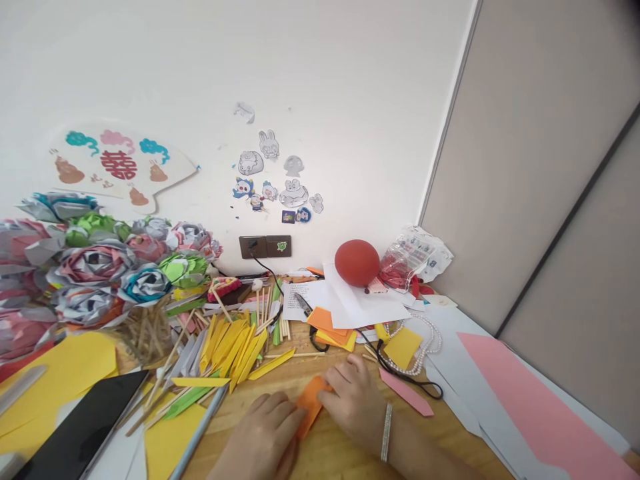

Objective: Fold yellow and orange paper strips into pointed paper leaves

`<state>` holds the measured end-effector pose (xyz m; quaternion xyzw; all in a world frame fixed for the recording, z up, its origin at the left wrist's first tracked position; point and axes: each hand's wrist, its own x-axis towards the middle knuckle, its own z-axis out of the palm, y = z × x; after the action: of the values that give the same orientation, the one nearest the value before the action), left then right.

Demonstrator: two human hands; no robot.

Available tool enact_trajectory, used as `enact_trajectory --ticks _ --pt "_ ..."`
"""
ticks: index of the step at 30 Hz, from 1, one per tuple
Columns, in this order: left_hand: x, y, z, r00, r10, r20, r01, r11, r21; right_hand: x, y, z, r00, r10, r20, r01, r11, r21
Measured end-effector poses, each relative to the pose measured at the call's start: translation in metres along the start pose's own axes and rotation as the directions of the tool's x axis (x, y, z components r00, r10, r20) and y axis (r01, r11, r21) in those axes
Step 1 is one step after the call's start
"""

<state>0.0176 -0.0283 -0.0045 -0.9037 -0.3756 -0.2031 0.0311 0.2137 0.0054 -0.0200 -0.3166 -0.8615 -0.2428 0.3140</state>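
Between my hands, on the wooden table, lies an orange piece of paper point(311, 404), narrow and apparently folded. My left hand point(267, 430) presses its fingers on the paper's left side. From the upper right my right hand point(353, 393), with a sparkly bracelet on the wrist, grips its far corner; parts of the paper are hidden beneath the fingers. Just beyond sits a small stack of orange and yellow paper pieces point(330, 325), with black-handled scissors point(303, 305) partly under it. A heap of folded yellow paper strips point(235, 347) rests to the left.
Paper flowers point(95, 267) crowd the left side. A black tablet or phone point(87, 423) lies at front left. Behind stands a red balloon point(357, 263) by a plastic bag point(417, 257). A black cord point(410, 379), pearl strings point(431, 333) and pink paper point(530, 400) are on the right.
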Motion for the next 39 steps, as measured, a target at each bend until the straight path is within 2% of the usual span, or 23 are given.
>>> enact_trajectory --ticks 5,7,10,15,21,24,27,31,39 --pt "0.002 0.001 0.008 0.999 0.019 -0.038 -0.019 1.0 -0.004 0.003 -0.012 -0.004 0.984 -0.176 -0.036 0.178 0.98 0.088" --pt "0.002 0.0 0.006 1.0 -0.002 -0.022 0.001 1.0 -0.026 0.003 -0.013 -0.004 0.978 -0.208 -0.015 0.209 0.972 0.106" --pt "0.002 -0.006 0.0 1.0 -0.029 -0.007 0.028 0.996 -0.084 0.001 -0.008 -0.005 0.989 -0.136 0.065 0.123 0.977 0.174" --pt "0.001 -0.022 -0.007 0.997 0.014 -0.07 -0.022 0.993 -0.12 -0.002 0.0 -0.006 0.988 0.005 0.155 -0.061 0.933 0.356" --pt "0.003 -0.028 -0.012 0.994 0.11 -0.007 -0.11 0.985 -0.131 -0.003 0.005 -0.003 0.955 0.055 0.293 -0.212 0.816 0.537" --pt "0.004 -0.024 -0.015 0.99 0.138 0.041 -0.129 0.976 -0.174 -0.004 0.01 -0.004 0.938 0.031 0.346 -0.234 0.794 0.562" --pt "0.004 -0.021 -0.015 0.99 0.108 0.089 -0.083 0.965 -0.251 -0.006 0.012 -0.004 0.926 -0.008 0.378 -0.225 0.793 0.566" --pt "0.006 -0.021 -0.008 0.994 0.007 0.11 0.034 0.93 -0.365 -0.005 0.011 0.0 0.904 -0.006 0.428 -0.256 0.794 0.552" --pt "0.009 -0.017 0.006 0.976 -0.187 0.108 0.216 0.88 -0.424 -0.001 0.003 0.009 0.853 0.192 0.486 -0.442 0.761 0.475"
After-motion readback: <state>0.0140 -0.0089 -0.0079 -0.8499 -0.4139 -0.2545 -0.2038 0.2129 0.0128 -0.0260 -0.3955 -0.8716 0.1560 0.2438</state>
